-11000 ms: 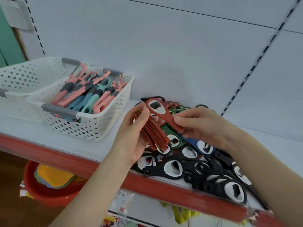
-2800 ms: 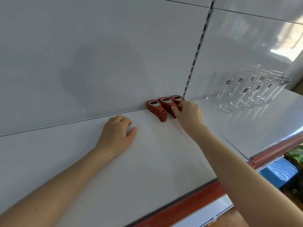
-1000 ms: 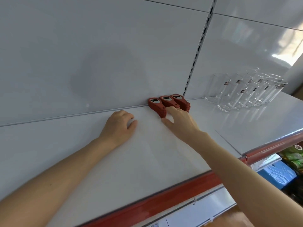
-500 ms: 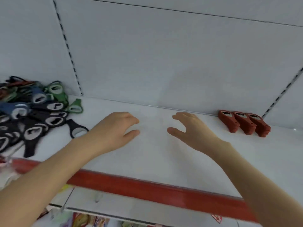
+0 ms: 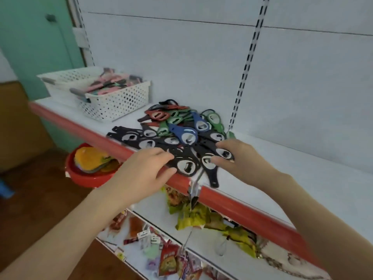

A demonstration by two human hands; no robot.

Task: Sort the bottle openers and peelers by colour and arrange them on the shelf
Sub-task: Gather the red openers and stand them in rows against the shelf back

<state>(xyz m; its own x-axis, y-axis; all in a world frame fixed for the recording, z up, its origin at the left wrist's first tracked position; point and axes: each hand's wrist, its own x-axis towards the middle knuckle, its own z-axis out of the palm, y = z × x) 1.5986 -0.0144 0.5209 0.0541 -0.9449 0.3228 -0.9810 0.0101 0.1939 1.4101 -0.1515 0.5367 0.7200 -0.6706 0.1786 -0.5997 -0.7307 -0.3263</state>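
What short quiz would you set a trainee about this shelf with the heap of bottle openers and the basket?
1. True or false: the white perforated plastic basket of pink and teal peelers stands left of the mixed heap of flat plastic bottle openers.
2. The left hand and the right hand lie closest to openers of which colour? A blue, B black, C green.
3. Fill in: the front edge strip of the white shelf is ___.
Key: 1 true; 2 B, the black openers at the heap's front; 3 red.
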